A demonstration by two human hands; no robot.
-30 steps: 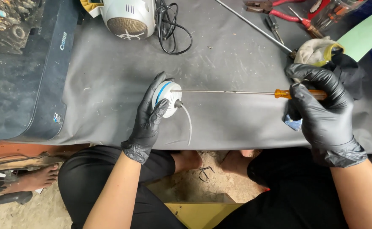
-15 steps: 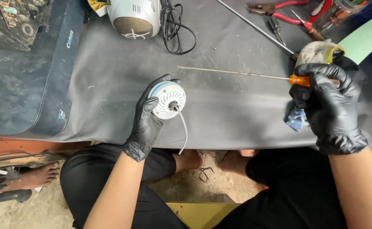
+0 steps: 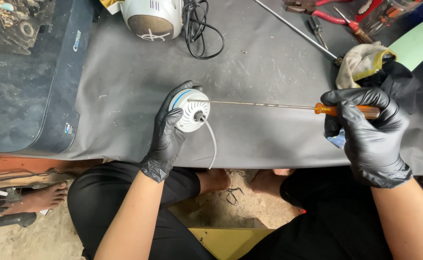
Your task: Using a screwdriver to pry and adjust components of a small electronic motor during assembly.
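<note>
The small white round motor housing (image 3: 190, 110) with a blue ring sits near the front edge of the grey-covered table (image 3: 269, 139), its white wire (image 3: 213, 142) trailing toward the edge. The left hand (image 3: 169, 127), in a black glove, is wrapped around it. The long thin shaft of the screwdriver (image 3: 269, 105) reaches its top; the right hand (image 3: 365, 132), also gloved, grips the orange handle. A rag (image 3: 365, 60) lies just behind that hand, red-handled pliers (image 3: 317, 8) farther back
</note>
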